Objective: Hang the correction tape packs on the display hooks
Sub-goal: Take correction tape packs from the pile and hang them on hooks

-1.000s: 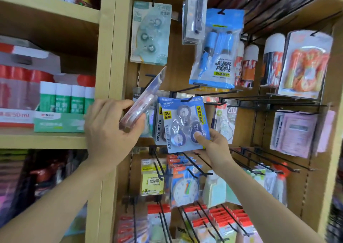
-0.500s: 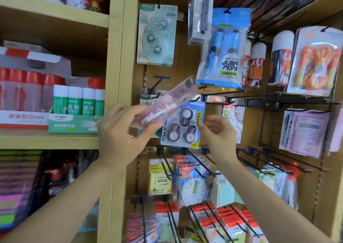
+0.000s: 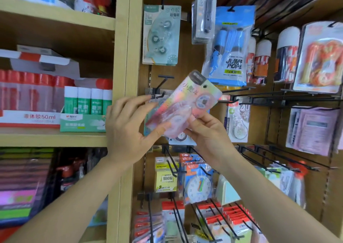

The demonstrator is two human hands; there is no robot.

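our left hand (image 3: 128,129) and right hand (image 3: 208,137) both pinch the correction tape pack (image 3: 185,103) mid-frame, tilted, not yet hooked. risk: we misalign its hole with the bare hook (image 3: 161,94) at its left and drop it.

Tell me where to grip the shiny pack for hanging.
Grip the pack by its lower end from below, where the left hand and right hand hold it: it tilts, hang hole at the upper right, and that end must stay clear.
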